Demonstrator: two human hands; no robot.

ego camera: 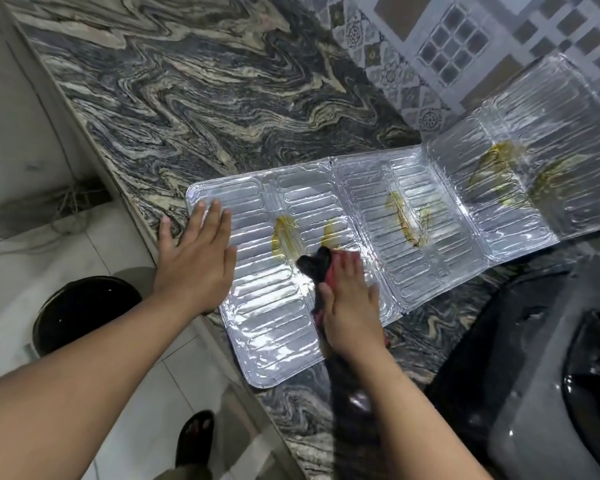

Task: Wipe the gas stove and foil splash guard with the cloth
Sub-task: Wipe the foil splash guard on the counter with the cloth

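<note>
Left hand (196, 261) flat on the foil guard (361, 237), right hand (352, 304) flat pressing the cloth (314, 266) (stove (534, 375) beside).

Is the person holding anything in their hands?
Nothing is gripped. The right hand presses flat on the cloth; the left hand presses flat on the foil guard.

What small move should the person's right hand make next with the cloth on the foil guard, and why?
Probably slide the cloth forward and left over the nearest yellow smear. The right hand presses it flat just short of that smear, while the left hand rests flat on the foil splash guard, steadying it.
</note>
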